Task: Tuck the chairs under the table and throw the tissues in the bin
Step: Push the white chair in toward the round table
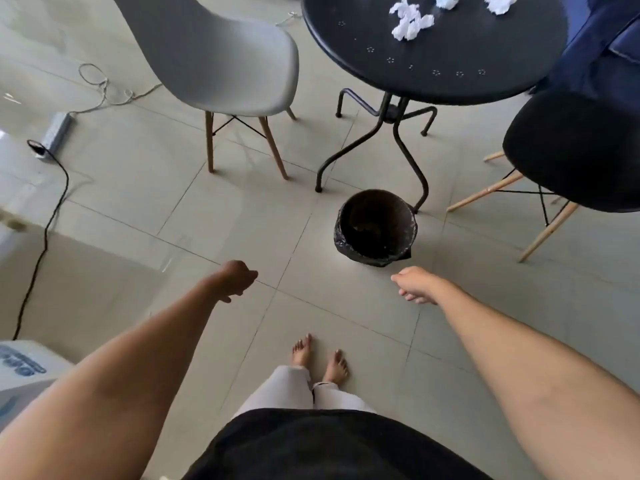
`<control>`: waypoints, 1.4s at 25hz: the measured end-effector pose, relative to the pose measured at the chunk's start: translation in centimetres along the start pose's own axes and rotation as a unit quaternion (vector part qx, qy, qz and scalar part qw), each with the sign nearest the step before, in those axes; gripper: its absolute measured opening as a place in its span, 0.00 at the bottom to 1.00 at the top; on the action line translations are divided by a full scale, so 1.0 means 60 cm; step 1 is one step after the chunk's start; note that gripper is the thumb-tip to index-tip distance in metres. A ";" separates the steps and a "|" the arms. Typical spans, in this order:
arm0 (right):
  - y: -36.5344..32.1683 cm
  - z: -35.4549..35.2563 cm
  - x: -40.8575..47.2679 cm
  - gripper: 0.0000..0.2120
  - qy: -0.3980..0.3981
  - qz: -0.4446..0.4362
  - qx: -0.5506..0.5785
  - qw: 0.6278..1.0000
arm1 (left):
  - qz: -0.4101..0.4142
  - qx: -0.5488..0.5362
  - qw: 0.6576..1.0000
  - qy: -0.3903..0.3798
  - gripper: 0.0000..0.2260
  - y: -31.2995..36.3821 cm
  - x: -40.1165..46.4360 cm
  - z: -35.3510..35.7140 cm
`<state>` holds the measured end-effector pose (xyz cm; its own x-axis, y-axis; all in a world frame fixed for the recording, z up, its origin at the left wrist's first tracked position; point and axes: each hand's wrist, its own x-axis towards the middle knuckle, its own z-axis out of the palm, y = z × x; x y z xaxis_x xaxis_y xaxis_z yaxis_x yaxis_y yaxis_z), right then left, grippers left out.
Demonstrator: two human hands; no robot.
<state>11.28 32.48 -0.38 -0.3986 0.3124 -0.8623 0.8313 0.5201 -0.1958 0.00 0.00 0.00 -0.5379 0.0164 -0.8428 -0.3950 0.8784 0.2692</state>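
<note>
A person is standing barefoot on the tiled floor (138,188), facing a round black worktop (450,74) and looking down. Both arms are reaching forward and low, holding nothing. The left hand (237,280) is hanging with its fingers (227,299) curled loosely inward; the right hand (414,284) is likewise drooping, its fingers (410,297) bent and lying close together, pinching nothing.

Several crumpled white tissues (412,22) are lying on the far part of the worktop. The bin (375,228), lined with a dark bag, is standing on the floor just in front of the worktop's legs, between the two chairs. The grey chair (221,64) is standing to the left, pulled clear of the worktop; the black chair (575,150) is standing to the right, its seat near the worktop's edge but not under it.

Judged from this layout, neither step is yet under way: the person is approaching. The next move probably calls for stepping closer, then gripping a chair back to slide it in, or reaching over the bin to gather the tissues.
</note>
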 end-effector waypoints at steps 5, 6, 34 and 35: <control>-0.152 0.030 0.024 0.12 -0.016 -0.036 -0.063 0.997 | -0.015 -0.057 0.998 0.018 0.17 -0.073 0.015 -0.077; -0.196 0.039 0.028 0.10 -0.017 -0.046 -0.082 0.995 | -0.022 -0.070 0.997 0.022 0.16 -0.094 0.022 -0.100; -1.485 0.245 0.161 0.15 -0.081 -0.198 -0.223 0.951 | -0.100 -0.261 0.956 0.085 0.16 -0.412 0.388 -1.052; -1.516 0.242 0.168 0.16 -0.080 -0.196 -0.220 0.952 | -0.096 -0.262 0.956 0.091 0.16 -0.408 0.405 -1.083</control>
<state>-62.70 -23.23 1.98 -0.5519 -0.0820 -0.8298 0.3740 0.8651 -0.3342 -51.79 -52.15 3.23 -0.5205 -0.2459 -0.8177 -0.7923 0.4961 0.3551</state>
